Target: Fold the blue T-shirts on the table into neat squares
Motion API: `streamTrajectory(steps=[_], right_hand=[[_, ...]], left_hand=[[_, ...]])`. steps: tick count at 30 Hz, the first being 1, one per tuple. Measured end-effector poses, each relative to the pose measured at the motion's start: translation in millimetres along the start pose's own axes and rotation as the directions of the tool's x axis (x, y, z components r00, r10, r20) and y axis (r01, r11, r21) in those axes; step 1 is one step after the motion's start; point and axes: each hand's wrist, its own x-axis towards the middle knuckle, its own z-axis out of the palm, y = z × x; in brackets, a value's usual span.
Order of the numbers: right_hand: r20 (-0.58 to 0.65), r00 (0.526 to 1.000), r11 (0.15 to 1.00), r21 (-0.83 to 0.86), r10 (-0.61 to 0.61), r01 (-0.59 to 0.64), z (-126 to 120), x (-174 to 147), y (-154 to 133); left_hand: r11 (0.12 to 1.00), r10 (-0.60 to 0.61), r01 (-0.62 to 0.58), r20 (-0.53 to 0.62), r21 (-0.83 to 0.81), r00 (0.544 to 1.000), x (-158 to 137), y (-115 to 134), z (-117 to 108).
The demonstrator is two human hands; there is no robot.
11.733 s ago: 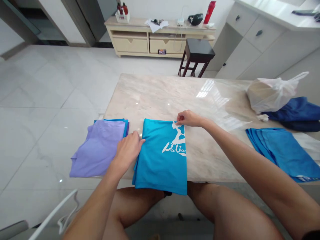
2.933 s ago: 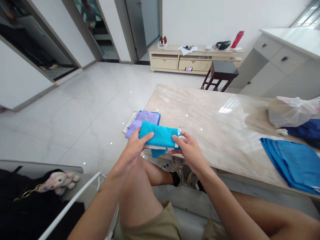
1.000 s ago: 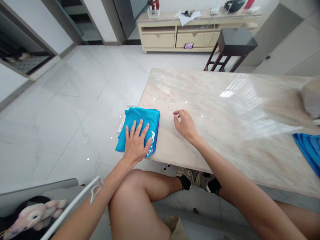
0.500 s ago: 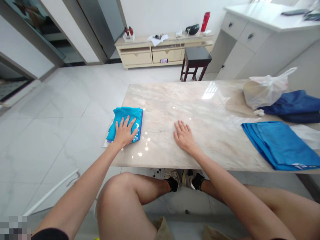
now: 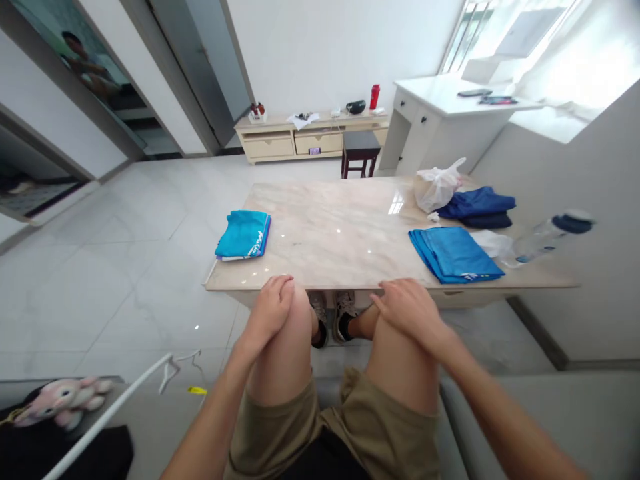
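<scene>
Two hands rest on two legs, one on each; the left hand (image 5: 271,305) lies loosely over the left leg (image 5: 287,360) at the knee, fingers slightly bent, and the right hand (image 5: 406,305) lies spread over the right leg (image 5: 405,370) at the knee; neither has hold of any item; one worktop (image 5: 325,233) bears two folded cloth stacks, the purple-edged stack (image 5: 243,235) at its left end and the blue stack (image 5: 457,253) toward its right; beyond the latter sit one white bag (image 5: 435,190) and one navy pile (image 5: 480,205).
</scene>
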Motion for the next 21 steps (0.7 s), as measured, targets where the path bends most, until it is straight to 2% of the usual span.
streamTrajectory(steps=[2, 5, 8, 10, 12, 14, 18, 21], right_hand=[[-0.121, 0.993, 0.999, -0.039, 0.001, -0.006, -1.8, -53.7, -24.3], [-0.291, 0.948, 0.992, 0.015, 0.125, -0.126, 8.6, -95.3, -59.5], [-0.354, 0.904, 0.968, 0.155, 0.240, -0.197, 17.9, -103.0, -70.6], [-0.333, 0.899, 0.946, 0.250, 0.283, -0.205, 21.0, -101.4, -66.6], [-0.291, 0.906, 0.920, 0.332, 0.309, -0.207, 22.8, -100.0, -62.2], [-0.259, 0.911, 0.898, 0.387, 0.322, -0.208, 24.5, -100.0, -62.6], [-0.229, 0.900, 0.874, 0.414, 0.370, -0.254, 30.6, -99.2, -73.3], [-0.212, 0.895, 0.862, 0.425, 0.391, -0.276, 39.1, -94.2, -70.8]], left_hand=[[0.996, 0.041, -0.035, -0.063, 0.087, 0.997, -11.0, 27.4, 9.5], [0.973, 0.118, -0.091, -0.119, 0.214, 0.986, -30.1, 57.3, 15.3], [0.927, 0.261, -0.213, -0.124, 0.308, 0.957, -53.8, 68.6, 14.4], [0.897, 0.334, -0.280, -0.112, 0.341, 0.936, -66.6, 67.4, 13.8], [0.888, 0.357, -0.298, -0.117, 0.351, 0.927, -73.2, 61.4, 14.2], [0.900, 0.328, -0.265, -0.137, 0.346, 0.935, -72.4, 52.8, 14.7], [0.951, 0.183, -0.128, -0.180, 0.281, 0.966, -56.3, 35.1, 9.9], [0.981, 0.088, -0.058, -0.156, 0.183, 0.984, -44.9, 23.6, 2.8]])
